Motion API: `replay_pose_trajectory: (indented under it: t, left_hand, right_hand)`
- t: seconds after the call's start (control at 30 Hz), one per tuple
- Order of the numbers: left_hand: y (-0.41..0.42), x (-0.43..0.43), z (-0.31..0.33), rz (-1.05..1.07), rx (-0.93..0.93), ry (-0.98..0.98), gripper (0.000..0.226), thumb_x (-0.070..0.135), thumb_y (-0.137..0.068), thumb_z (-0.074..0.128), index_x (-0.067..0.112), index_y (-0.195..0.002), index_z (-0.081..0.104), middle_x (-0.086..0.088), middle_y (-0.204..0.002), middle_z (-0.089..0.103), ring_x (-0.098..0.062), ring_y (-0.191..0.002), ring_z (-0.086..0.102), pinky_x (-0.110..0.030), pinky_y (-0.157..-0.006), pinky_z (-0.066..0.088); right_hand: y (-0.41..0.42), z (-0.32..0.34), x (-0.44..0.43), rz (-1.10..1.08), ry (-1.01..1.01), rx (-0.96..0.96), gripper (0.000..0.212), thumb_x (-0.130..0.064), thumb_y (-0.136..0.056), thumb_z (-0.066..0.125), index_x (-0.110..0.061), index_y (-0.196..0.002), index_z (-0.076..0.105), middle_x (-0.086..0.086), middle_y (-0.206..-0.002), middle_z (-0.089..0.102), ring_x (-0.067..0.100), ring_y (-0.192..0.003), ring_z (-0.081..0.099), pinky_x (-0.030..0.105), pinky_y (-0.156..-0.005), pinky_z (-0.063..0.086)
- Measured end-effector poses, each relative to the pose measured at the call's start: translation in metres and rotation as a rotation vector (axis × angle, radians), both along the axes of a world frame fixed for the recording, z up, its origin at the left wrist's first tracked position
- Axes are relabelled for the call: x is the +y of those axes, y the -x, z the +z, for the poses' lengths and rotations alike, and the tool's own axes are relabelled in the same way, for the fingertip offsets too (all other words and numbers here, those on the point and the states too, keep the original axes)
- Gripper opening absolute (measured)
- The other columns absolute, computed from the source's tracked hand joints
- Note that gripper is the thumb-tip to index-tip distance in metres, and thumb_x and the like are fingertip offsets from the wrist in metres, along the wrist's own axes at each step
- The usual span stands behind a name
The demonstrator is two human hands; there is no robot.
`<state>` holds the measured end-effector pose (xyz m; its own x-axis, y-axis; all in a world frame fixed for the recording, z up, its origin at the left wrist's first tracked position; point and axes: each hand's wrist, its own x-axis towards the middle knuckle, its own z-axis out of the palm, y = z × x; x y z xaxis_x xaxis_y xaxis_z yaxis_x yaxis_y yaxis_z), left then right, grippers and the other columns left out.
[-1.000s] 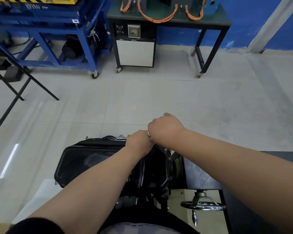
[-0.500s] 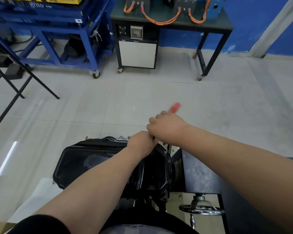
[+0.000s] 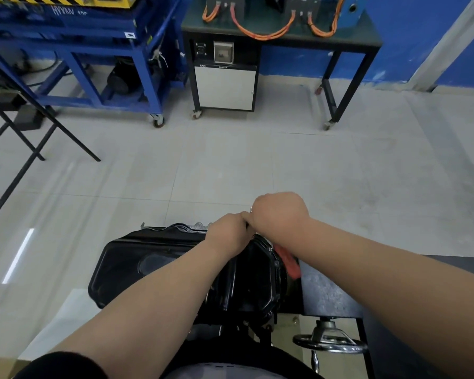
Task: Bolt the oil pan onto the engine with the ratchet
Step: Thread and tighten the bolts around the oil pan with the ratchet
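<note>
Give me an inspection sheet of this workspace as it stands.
Surface: black stand plate right of the pan; pale tiled floor.
Job's things: black oil pan, underside up; ratchet, red handle showing under the right forearm.
Clutter: nothing seen.
Hands: right hand grips the ratchet; left hand curled at the pan's far rim, its hold hidden.
Cables: orange cables on the dark table.
Surroundings: blue cart; handwheel.

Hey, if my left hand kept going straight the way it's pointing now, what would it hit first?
Your right hand. The left hand points forward and to the right over the oil pan, and its knuckles seem to touch the right hand, which grips the ratchet.
</note>
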<state>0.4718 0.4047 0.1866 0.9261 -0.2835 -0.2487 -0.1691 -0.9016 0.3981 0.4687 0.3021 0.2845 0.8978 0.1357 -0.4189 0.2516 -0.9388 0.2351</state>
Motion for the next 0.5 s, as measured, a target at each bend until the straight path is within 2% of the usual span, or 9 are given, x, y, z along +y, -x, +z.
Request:
replay_pose_trajectory:
  t: [0.07,0.17,0.2,0.23,0.3,0.37,0.43,0.5]
  left_hand:
    - [0.001,0.007,-0.001,-0.012,0.015,-0.005,0.029,0.037,-0.088,0.039,0.017,-0.092,0.06,-0.009,-0.097,0.068,-0.03,-0.09,0.062,-0.029,-0.066,0.038]
    - [0.006,0.016,-0.008,-0.028,-0.017,-0.011,0.036,0.05,-0.089,0.044,0.018,-0.091,0.059,-0.005,-0.089,0.069,-0.028,-0.086,0.063,-0.03,-0.063,0.036]
    - [0.008,0.02,-0.009,-0.018,-0.036,-0.004,0.037,0.054,-0.089,0.044,0.02,-0.093,0.058,-0.003,-0.086,0.069,-0.026,-0.084,0.063,-0.03,-0.063,0.037]
    - [0.01,0.023,-0.01,-0.004,-0.054,0.022,0.037,0.056,-0.089,0.044,0.021,-0.095,0.057,-0.001,-0.084,0.068,-0.024,-0.084,0.063,-0.03,-0.065,0.039]
    - [0.013,0.03,-0.011,0.009,-0.1,0.06,0.035,0.055,-0.089,0.045,0.023,-0.099,0.056,0.002,-0.082,0.068,-0.022,-0.081,0.062,-0.029,-0.062,0.039]
    - [0.016,0.035,-0.009,0.01,-0.142,0.062,0.035,0.052,-0.089,0.046,0.022,-0.104,0.054,0.001,-0.08,0.068,-0.024,-0.08,0.062,-0.03,-0.058,0.039]
    - [0.019,0.032,-0.005,0.007,-0.125,0.007,0.033,0.048,-0.089,0.047,0.019,-0.102,0.055,-0.003,-0.083,0.068,-0.026,-0.081,0.062,-0.03,-0.058,0.038]
    - [0.02,0.017,0.0,-0.063,-0.059,-0.104,0.026,0.034,-0.091,0.043,0.015,-0.099,0.059,-0.008,-0.094,0.068,-0.029,-0.088,0.062,-0.03,-0.064,0.039]
  right_hand:
    - [0.004,-0.001,0.003,0.084,0.002,0.012,0.011,-0.018,-0.092,0.046,-0.014,-0.094,0.056,0.003,-0.098,0.062,0.025,-0.083,0.06,0.029,-0.064,0.038]
    - [-0.002,0.006,0.001,0.49,-0.013,-0.089,0.019,-0.016,-0.09,0.049,-0.013,-0.108,0.055,0.004,-0.107,0.057,0.025,-0.096,0.058,0.034,-0.076,0.037]
    - [-0.004,0.006,0.002,0.457,-0.003,-0.072,0.015,-0.018,-0.091,0.05,-0.014,-0.104,0.057,0.003,-0.103,0.057,0.024,-0.092,0.058,0.034,-0.074,0.039]
    - [-0.004,0.006,0.003,0.333,-0.015,-0.055,0.011,-0.021,-0.093,0.049,-0.016,-0.095,0.058,0.002,-0.095,0.058,0.024,-0.084,0.059,0.032,-0.07,0.041]
    - [-0.004,0.004,0.006,0.099,-0.011,-0.018,0.026,-0.026,-0.096,0.041,-0.019,-0.073,0.052,0.0,-0.074,0.051,0.023,-0.068,0.052,0.029,-0.063,0.043]
    - [-0.001,0.001,0.01,0.051,-0.027,-0.033,0.032,-0.027,-0.095,0.041,-0.018,-0.066,0.05,0.0,-0.066,0.043,0.02,-0.059,0.048,0.027,-0.056,0.04]
    - [0.004,0.0,0.017,0.136,-0.042,-0.051,0.028,-0.021,-0.091,0.045,-0.015,-0.064,0.048,-0.002,-0.067,0.047,0.019,-0.058,0.05,0.025,-0.053,0.034]
    - [0.007,0.001,0.022,0.19,-0.028,-0.053,0.015,-0.01,-0.088,0.047,-0.015,-0.076,0.055,-0.002,-0.084,0.059,0.023,-0.076,0.06,0.028,-0.059,0.037]
